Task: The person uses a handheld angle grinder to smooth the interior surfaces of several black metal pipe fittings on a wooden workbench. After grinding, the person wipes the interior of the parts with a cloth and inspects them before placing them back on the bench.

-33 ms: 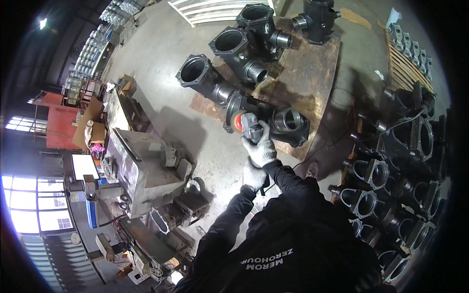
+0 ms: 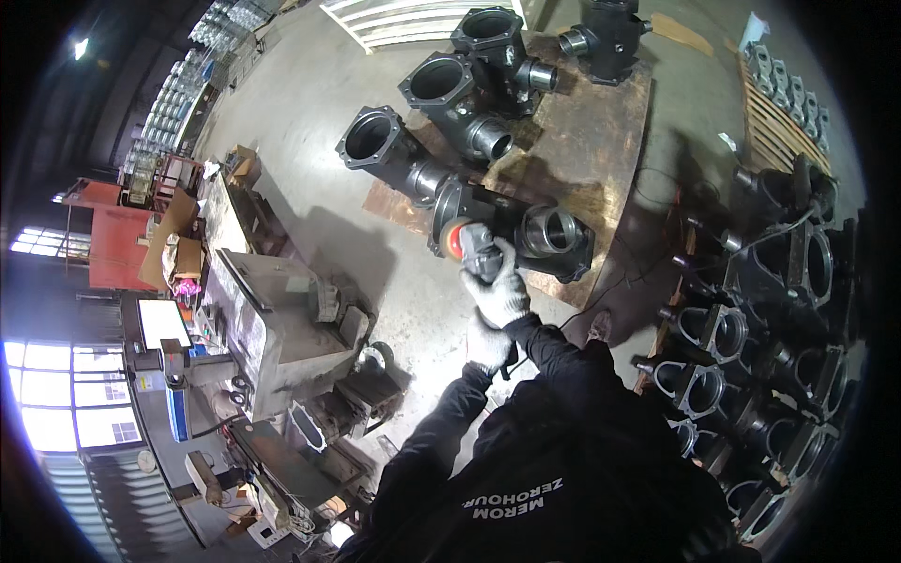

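Observation:
Both my hands wear whitish work gloves and are closed round an angle grinder (image 2: 481, 246) with a reddish-orange disc. My right hand (image 2: 500, 295) grips it near its head, and my left hand (image 2: 487, 343) is wrapped round the rear, close to the cable. The grinder's disc is at the left flange of a black metal pipe body (image 2: 505, 212) lying on its side; whether it touches cannot be told. A bare machined ring (image 2: 554, 231) faces up on this body, right of the grinder. My gloves hide most of the tool's casing.
More black pipe bodies (image 2: 438, 83) stand on the brown board (image 2: 587, 155) beyond. Stacked black castings (image 2: 709, 389) fill the right side. At left are a metal workbench (image 2: 272, 328) and a monitor (image 2: 163, 322). A dark cable (image 2: 615, 281) runs along the floor at right.
The grinder and my hands have shifted very slightly left and down against the pipe body. My grip is the same.

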A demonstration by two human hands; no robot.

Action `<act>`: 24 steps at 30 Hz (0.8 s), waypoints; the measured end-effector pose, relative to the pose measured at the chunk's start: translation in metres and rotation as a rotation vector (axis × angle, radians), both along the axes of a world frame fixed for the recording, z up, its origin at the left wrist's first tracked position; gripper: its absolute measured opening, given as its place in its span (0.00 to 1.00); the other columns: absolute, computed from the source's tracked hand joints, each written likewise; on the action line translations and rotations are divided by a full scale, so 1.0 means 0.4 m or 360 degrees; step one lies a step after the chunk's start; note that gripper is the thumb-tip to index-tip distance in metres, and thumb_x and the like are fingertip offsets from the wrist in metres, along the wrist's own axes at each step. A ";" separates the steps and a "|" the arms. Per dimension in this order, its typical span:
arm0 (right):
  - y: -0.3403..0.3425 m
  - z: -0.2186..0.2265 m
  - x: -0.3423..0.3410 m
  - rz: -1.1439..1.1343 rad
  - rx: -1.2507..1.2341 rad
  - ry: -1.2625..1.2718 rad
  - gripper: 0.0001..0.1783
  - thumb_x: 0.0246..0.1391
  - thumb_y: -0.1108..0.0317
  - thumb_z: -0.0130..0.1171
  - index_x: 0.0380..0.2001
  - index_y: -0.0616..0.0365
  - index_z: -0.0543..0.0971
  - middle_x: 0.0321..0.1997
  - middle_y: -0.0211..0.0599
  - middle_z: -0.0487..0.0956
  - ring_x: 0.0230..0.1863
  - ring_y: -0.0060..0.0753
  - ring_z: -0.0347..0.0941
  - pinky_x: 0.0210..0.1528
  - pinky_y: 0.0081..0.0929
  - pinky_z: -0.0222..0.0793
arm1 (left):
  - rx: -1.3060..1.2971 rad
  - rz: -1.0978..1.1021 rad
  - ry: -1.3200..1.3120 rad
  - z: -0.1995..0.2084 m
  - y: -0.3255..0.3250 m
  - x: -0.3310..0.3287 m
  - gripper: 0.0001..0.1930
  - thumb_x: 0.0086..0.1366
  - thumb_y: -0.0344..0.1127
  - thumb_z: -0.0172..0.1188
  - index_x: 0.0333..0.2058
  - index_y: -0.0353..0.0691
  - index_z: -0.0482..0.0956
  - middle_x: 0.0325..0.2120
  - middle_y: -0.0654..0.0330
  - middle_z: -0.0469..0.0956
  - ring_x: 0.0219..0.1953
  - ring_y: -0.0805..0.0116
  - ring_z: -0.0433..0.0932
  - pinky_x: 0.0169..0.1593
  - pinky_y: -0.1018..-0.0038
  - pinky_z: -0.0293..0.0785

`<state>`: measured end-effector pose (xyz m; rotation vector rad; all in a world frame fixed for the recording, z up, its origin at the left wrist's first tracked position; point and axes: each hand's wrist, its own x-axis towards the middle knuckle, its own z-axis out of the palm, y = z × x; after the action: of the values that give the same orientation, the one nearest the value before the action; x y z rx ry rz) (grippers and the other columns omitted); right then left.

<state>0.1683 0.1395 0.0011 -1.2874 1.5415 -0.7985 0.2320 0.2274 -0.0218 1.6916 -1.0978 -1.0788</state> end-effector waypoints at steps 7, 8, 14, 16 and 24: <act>-0.078 -0.025 -0.027 -0.0308 -0.0105 -0.0163 0.50 0.49 0.43 0.72 0.68 0.45 0.56 0.51 0.60 0.80 0.50 0.61 0.80 0.51 0.50 0.76 | 0.0062 -0.0128 -0.0290 -0.040 -0.083 0.010 0.37 0.54 0.50 0.74 0.53 0.30 0.70 0.43 0.36 0.82 0.49 0.45 0.83 0.52 0.59 0.78; -0.077 -0.030 -0.031 -0.0346 -0.0230 -0.0137 0.50 0.49 0.43 0.72 0.67 0.45 0.56 0.52 0.59 0.79 0.50 0.61 0.80 0.50 0.49 0.76 | 0.0283 -0.0178 -0.0387 -0.040 -0.080 0.011 0.37 0.54 0.51 0.74 0.53 0.31 0.70 0.43 0.37 0.82 0.49 0.45 0.83 0.52 0.58 0.78; -0.054 -0.051 -0.045 -0.0288 -0.0070 -0.0174 0.52 0.48 0.42 0.71 0.68 0.45 0.54 0.48 0.61 0.81 0.47 0.63 0.81 0.49 0.50 0.76 | 0.0259 -0.0229 -0.0412 -0.046 -0.080 -0.005 0.37 0.54 0.55 0.72 0.52 0.32 0.71 0.43 0.37 0.83 0.48 0.42 0.83 0.52 0.57 0.78; -0.071 -0.054 -0.047 -0.0368 -0.0129 -0.0174 0.53 0.48 0.41 0.72 0.68 0.46 0.54 0.49 0.60 0.81 0.47 0.63 0.81 0.50 0.49 0.76 | 0.0202 -0.0262 -0.0503 -0.050 -0.094 -0.004 0.34 0.56 0.53 0.71 0.50 0.32 0.72 0.42 0.37 0.83 0.48 0.41 0.83 0.51 0.56 0.78; -0.006 -0.031 -0.006 -0.0178 -0.0091 -0.0166 0.52 0.50 0.39 0.69 0.70 0.42 0.52 0.34 0.54 0.83 0.36 0.60 0.83 0.38 0.50 0.78 | 0.0376 -0.0131 -0.0530 -0.001 -0.023 0.015 0.35 0.56 0.49 0.73 0.52 0.30 0.71 0.41 0.42 0.84 0.47 0.49 0.85 0.51 0.62 0.78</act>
<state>0.1658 0.1369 -0.0114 -1.1895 1.5268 -0.9721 0.2379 0.2181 -0.0223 2.0842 -1.2971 -1.0331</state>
